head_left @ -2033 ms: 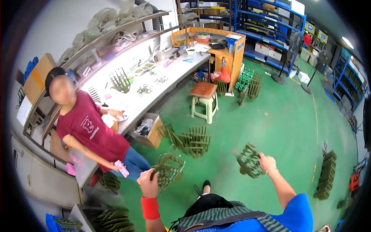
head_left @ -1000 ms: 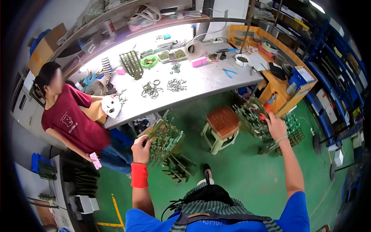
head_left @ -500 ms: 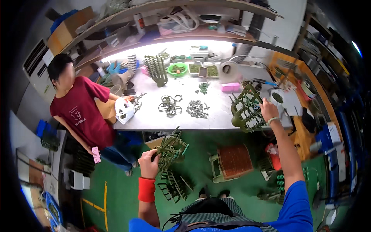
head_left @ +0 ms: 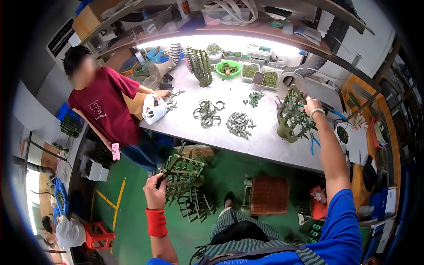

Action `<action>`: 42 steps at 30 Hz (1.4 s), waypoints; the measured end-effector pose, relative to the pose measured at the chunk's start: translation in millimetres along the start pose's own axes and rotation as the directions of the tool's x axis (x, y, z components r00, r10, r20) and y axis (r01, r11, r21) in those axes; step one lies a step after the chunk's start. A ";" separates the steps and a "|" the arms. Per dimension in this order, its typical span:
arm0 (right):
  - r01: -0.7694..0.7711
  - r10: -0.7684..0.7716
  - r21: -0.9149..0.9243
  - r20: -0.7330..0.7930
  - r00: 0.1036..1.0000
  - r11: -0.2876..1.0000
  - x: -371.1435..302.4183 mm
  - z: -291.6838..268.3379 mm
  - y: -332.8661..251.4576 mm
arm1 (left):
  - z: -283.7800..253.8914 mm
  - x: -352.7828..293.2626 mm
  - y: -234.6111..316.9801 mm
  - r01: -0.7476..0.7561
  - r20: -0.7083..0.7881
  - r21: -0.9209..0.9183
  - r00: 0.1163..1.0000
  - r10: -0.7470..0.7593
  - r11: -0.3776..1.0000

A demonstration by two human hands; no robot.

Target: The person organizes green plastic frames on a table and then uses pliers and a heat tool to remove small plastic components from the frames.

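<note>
My left hand (head_left: pixel 155 193), below a red wristband, is closed on the edge of a dark green branching rack (head_left: pixel 184 173) with rows of prongs. It hangs tilted over the floor in front of the table. My right hand (head_left: pixel 313 107) grips the top of a similar green pronged rack (head_left: pixel 289 118), which stands on the right part of the white table (head_left: pixel 269 150); its fingers are partly hidden. Blue-handled pliers (head_left: pixel 313 143) lie just beside that rack. Grey-green small parts (head_left: pixel 239 125) and dark green rings (head_left: pixel 207 119) lie in piles nearer the table's middle.
A person (head_left: pixel 106 106) in a dark red shirt stands at the left, with one hand by a white bag (head_left: pixel 154 109). Another rack (head_left: pixel 201 68), a green bowl (head_left: pixel 228 69) and tubs stand along the back. A brown stool (head_left: pixel 268 195) is below the table edge.
The right-hand rack has come down from the table's front edge to stand farther back on the tabletop. My left hand has shifted left with its rack. The whole view has turned somewhat.
</note>
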State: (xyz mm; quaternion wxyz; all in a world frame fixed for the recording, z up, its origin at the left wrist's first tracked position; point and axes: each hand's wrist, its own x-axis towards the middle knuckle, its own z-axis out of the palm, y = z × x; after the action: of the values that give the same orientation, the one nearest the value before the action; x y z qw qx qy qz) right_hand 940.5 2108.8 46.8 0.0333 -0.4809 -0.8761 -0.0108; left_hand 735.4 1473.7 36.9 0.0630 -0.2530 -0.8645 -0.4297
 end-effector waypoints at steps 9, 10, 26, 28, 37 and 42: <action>0.350 -0.252 0.156 -0.440 0.862 0.924 -35.1 -20.8 -86.5 | 20.0 64.0 6.3 0.008 0.093 0.046 0.996 -0.012 0.999; 0.476 -0.362 0.236 -0.397 0.843 0.847 -42.0 -3.1 -105.9 | 24.2 74.0 8.0 -0.009 0.122 0.044 0.993 0.004 0.999; 0.323 -0.352 0.167 0.194 0.916 0.932 -13.8 269.7 -433.6 | 2.4 161.3 -7.4 0.095 0.171 0.225 0.976 -0.135 0.970; 0.332 -0.353 0.185 0.093 0.931 0.925 -6.9 282.9 -443.6 | 1.5 164.5 -9.1 0.106 0.161 0.257 0.975 -0.151 0.961; 0.300 -0.303 0.202 -0.015 0.953 0.932 100.6 296.5 -449.2 | 32.6 222.3 -15.3 -0.035 0.226 0.226 0.974 -0.018 0.974; 0.470 -0.376 0.475 -0.285 0.882 0.744 44.8 250.2 -394.3 | 77.8 270.3 -25.1 -0.243 0.236 0.212 0.953 0.191 0.947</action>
State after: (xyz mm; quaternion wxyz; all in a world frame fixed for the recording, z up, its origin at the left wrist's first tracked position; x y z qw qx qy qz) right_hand 571.9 1947.5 -194.5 0.2363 -0.2379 -0.9241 0.1832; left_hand 497.9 1625.0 58.7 0.0474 -0.3821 -0.8783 -0.2834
